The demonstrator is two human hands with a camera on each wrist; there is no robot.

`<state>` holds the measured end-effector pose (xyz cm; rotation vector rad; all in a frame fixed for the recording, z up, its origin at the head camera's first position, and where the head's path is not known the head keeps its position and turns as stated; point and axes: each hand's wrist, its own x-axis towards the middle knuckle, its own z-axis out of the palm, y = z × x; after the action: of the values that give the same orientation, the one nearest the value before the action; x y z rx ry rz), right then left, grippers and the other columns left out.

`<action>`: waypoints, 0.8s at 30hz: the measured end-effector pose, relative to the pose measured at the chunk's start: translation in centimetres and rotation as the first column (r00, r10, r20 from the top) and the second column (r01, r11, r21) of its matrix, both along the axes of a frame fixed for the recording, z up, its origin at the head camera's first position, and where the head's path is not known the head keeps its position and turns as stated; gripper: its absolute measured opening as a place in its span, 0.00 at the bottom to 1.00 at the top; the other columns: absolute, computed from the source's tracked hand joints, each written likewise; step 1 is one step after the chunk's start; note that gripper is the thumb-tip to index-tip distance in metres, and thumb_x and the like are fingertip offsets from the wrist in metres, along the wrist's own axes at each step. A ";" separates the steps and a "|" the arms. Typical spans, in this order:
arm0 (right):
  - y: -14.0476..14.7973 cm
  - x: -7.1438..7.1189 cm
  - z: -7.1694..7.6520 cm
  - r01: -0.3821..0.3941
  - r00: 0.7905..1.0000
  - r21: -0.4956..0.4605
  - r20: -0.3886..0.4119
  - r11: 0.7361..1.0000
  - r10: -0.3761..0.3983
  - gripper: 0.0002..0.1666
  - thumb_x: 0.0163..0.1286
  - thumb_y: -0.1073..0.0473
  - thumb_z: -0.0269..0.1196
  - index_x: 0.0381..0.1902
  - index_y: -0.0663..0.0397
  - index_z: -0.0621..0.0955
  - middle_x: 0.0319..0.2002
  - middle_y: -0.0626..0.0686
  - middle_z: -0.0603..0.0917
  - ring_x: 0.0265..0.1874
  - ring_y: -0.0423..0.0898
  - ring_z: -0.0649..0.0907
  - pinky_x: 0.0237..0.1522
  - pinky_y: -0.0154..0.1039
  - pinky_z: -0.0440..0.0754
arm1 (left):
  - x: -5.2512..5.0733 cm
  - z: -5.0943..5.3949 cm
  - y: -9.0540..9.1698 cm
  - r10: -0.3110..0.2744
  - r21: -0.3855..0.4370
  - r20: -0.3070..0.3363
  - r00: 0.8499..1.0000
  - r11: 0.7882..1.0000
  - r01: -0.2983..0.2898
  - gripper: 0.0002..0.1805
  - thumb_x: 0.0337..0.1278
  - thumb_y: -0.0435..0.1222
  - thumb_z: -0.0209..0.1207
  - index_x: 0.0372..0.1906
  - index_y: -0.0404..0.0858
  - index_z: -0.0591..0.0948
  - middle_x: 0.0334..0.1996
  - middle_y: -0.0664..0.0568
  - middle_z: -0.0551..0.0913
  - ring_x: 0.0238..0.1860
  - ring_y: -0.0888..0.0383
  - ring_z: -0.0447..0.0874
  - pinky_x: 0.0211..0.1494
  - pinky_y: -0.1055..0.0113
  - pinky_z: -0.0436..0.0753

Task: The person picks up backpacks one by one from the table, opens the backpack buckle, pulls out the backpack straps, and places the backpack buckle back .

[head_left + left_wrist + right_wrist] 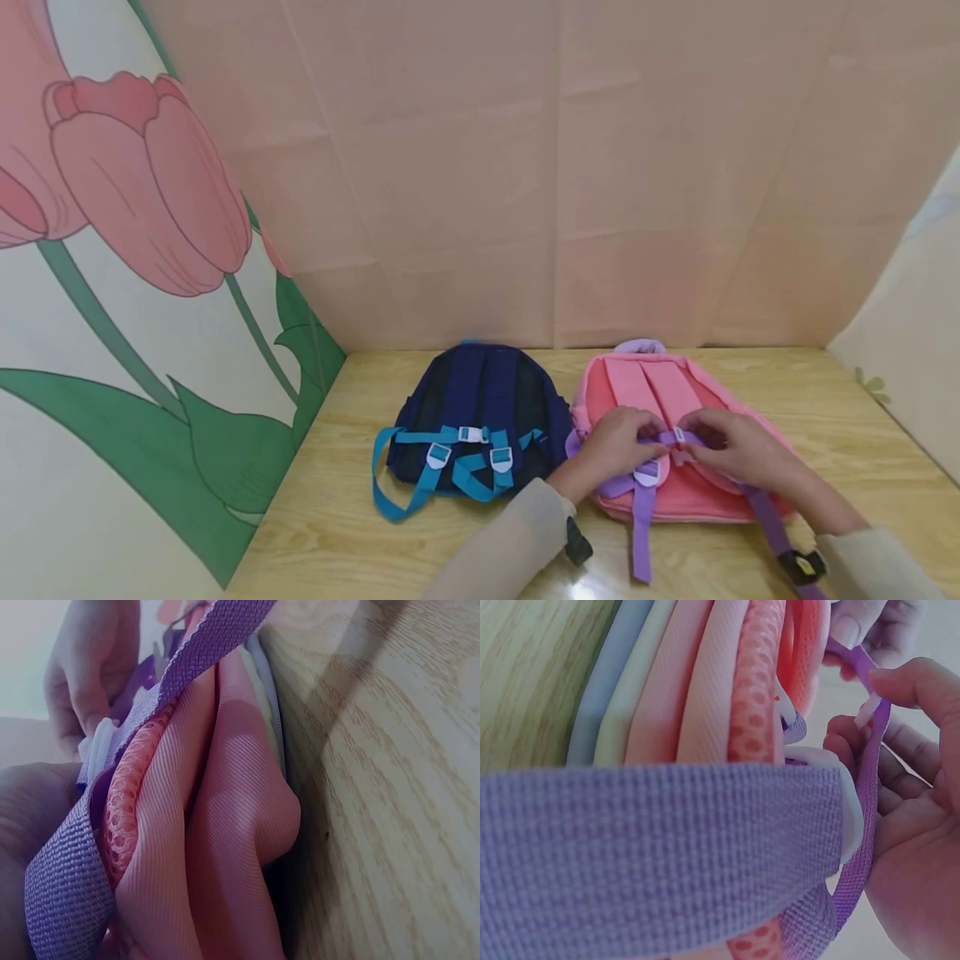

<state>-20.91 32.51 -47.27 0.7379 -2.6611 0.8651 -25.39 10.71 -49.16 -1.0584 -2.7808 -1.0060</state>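
A pink backpack (697, 500) lies with its shoulder-strap side up at the right of the table. Across its straps runs a purple chest strap (663, 437) carrying a small white plastic buckle piece (680, 434). My left hand (621, 439) pinches this strap left of the buckle piece. The right hand (738, 447) holds the strap at the buckle piece between thumb and fingers, close to the left fingertips. In the right wrist view, the purple webbing (868, 787) passes through the right hand (922, 772). A white strap adjuster (647, 473) sits below the left hand.
A navy backpack (480, 392) with turquoise straps and a fastened white buckle (472, 434) lies just to the left. Loose purple strap ends (642, 533) hang over the wooden table (315, 500). A pinkish backdrop (450, 167) rises behind both bags.
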 end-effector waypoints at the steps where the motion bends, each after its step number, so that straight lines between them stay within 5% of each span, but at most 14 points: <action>1: 0.1 0.0 0.0 0.002 1.000 0.003 -0.007 1.000 -0.002 0.16 0.58 0.65 0.75 0.43 0.48 0.84 0.37 0.40 0.85 0.36 0.29 0.80 0.36 0.30 0.81 | 0.0 0.0 0.0 0.003 -0.005 -0.003 1.000 1.000 -0.003 0.10 0.61 0.45 0.69 0.46 0.54 0.86 0.36 0.72 0.82 0.40 0.77 0.74 0.47 0.83 0.72; 17: 0.3 0.1 0.3 0.041 0.999 0.043 -0.017 0.998 -0.041 0.16 0.56 0.62 0.77 0.42 0.45 0.85 0.36 0.38 0.85 0.36 0.29 0.79 0.37 0.30 0.81 | 0.1 0.2 0.8 -0.022 -0.096 -0.042 0.999 0.995 0.018 0.11 0.60 0.41 0.70 0.47 0.51 0.84 0.38 0.70 0.81 0.40 0.78 0.74 0.45 0.86 0.69; 24: 0.6 0.2 0.5 0.061 0.997 0.058 0.041 0.996 -0.064 0.17 0.57 0.61 0.77 0.44 0.47 0.85 0.38 0.41 0.85 0.36 0.29 0.79 0.38 0.30 0.81 | 0.1 0.1 0.8 -0.017 -0.016 0.053 0.998 1.000 0.018 0.12 0.62 0.42 0.69 0.50 0.53 0.84 0.39 0.71 0.82 0.39 0.79 0.75 0.45 0.85 0.72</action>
<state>-20.73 33.11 -46.74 0.6522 -2.7415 0.8009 -25.31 11.53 -49.01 -1.0751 -2.8310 -1.0291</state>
